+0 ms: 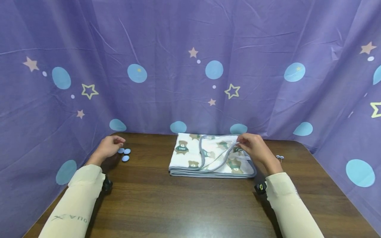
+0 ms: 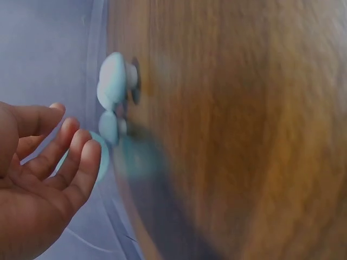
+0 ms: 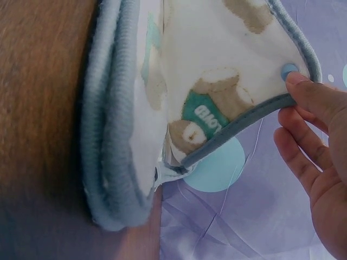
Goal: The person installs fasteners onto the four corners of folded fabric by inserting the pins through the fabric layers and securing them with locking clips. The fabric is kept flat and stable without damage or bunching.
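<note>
A folded white blanket with a bear print and grey-blue edging lies on the table. My right hand pinches a raised corner of its top layer between thumb and fingers. In the right wrist view, a small blue round button shows on that corner, right at the thumb tip. My left hand hovers at the table's left side, fingers loosely curled and holding nothing. Just beside its fingertips are several light blue mushroom-shaped caps. The left wrist view shows these caps on short stems.
Two small pale pieces with thin stems stand on the table to the right of my right hand. The brown wooden table is bordered at the back and sides by a purple curtain with stars and blue dots.
</note>
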Demonstrator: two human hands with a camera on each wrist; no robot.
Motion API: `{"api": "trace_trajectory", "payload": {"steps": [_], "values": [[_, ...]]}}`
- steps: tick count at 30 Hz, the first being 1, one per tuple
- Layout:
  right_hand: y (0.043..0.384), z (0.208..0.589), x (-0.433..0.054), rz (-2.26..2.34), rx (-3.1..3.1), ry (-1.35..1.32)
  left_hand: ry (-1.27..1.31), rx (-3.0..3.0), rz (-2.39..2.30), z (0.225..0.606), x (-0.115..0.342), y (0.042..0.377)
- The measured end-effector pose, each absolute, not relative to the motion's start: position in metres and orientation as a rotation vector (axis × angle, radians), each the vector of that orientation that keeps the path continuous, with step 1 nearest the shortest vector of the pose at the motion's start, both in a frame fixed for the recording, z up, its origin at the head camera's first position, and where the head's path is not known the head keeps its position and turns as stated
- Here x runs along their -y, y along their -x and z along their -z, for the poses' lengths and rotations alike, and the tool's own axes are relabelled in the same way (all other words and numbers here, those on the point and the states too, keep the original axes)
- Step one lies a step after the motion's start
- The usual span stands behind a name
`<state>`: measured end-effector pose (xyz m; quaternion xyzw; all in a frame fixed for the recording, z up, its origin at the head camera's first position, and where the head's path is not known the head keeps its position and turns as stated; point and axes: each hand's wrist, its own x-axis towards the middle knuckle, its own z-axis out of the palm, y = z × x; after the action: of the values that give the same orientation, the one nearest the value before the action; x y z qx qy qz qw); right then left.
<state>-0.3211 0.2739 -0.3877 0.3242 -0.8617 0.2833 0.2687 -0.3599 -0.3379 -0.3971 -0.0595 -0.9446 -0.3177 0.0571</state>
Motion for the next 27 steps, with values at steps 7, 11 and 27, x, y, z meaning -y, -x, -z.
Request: {"api": "trace_trajectory", "payload": {"steps": [7,11,27], "values": [[0.321,0.387,-0.274,-0.756,2.327,-0.868,0.122,2.884,1.311,0.408,0.353,0.361],[0.322,0.387,-0.274,-0.741,2.324,-0.882,0.099,2.900,1.369,0.408,0.356,0.360],[0.322,0.389,-0.273,-0.717,2.360,-0.889,0.167,2.974,0.992,0.419,0.358,0.365]]}}
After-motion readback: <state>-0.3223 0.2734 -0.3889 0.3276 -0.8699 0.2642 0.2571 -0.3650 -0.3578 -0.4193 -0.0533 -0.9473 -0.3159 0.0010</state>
